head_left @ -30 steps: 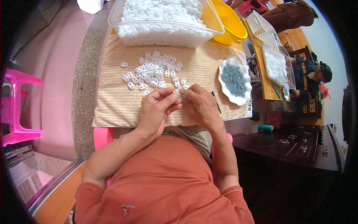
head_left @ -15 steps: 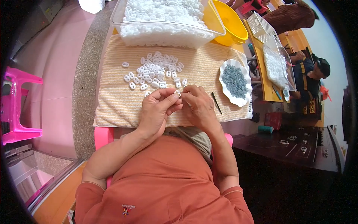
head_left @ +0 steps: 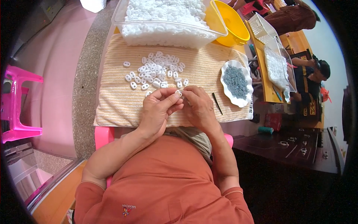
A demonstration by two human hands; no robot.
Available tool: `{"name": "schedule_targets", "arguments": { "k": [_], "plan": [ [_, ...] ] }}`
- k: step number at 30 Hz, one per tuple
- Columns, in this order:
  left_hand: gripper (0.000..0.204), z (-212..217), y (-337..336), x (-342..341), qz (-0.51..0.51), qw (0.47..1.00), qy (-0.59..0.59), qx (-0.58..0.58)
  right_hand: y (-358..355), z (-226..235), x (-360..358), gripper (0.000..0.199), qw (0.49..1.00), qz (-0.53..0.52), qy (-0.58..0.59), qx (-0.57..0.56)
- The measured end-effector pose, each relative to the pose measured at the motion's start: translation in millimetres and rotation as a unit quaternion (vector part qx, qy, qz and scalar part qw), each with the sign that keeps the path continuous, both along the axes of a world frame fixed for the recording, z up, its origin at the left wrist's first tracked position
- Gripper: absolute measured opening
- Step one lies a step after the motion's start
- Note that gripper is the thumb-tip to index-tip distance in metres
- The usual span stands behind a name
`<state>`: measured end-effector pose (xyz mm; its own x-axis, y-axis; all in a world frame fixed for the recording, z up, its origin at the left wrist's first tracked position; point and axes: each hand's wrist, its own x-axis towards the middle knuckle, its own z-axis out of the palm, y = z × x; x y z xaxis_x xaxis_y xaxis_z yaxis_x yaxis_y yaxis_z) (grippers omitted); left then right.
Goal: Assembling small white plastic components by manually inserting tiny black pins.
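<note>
Above the near edge of a striped towel (head_left: 115,108), my left hand (head_left: 156,112) pinches a small white plastic piece (head_left: 179,92) between thumb and forefinger. My right hand (head_left: 201,111) meets it from the other side, thumb and fingertips closed at the piece. Whatever sits between the right fingertips is too small to make out. Just beyond both hands lies a loose pile of white oval two-hole plastic pieces (head_left: 152,72). A slim black stick-like tool (head_left: 217,103) rests right of my right hand. Farther right, a white scalloped dish (head_left: 244,103) holds many tiny grey-blue parts (head_left: 235,81).
A clear bin (head_left: 169,23) full of white pieces stands at the towel's far edge, beside a yellow basin (head_left: 240,31). Pink stool (head_left: 22,130) on the left. At right, another person (head_left: 309,78) sits by a table with a second bin (head_left: 276,69).
The view has shifted slightly. Both hands stay together at the white piece, with the right fingers moving a little around it. The other person's arm has risen toward the head.
</note>
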<state>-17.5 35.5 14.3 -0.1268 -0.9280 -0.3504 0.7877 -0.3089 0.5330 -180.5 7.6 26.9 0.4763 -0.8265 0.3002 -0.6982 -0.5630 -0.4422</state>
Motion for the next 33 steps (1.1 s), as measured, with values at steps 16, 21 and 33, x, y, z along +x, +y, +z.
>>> {"name": "schedule_targets", "arguments": {
  "k": [16,21,33],
  "plan": [
    [0.017,-1.1,-1.4,1.3,0.007,1.0,0.0,0.0,-2.1,-0.6,2.6,0.023,0.997,0.022,-0.066,0.045],
    [0.017,-0.1,-2.5,1.7,0.006,1.0,0.0,0.009,-3.8,-4.3,-0.4,0.027,0.997,0.042,-0.055,0.033],
    [0.017,-3.3,-4.8,3.8,0.006,1.0,0.004,0.018,-5.6,1.0,3.4,0.032,0.992,0.072,0.096,-0.037]
  ]
}}
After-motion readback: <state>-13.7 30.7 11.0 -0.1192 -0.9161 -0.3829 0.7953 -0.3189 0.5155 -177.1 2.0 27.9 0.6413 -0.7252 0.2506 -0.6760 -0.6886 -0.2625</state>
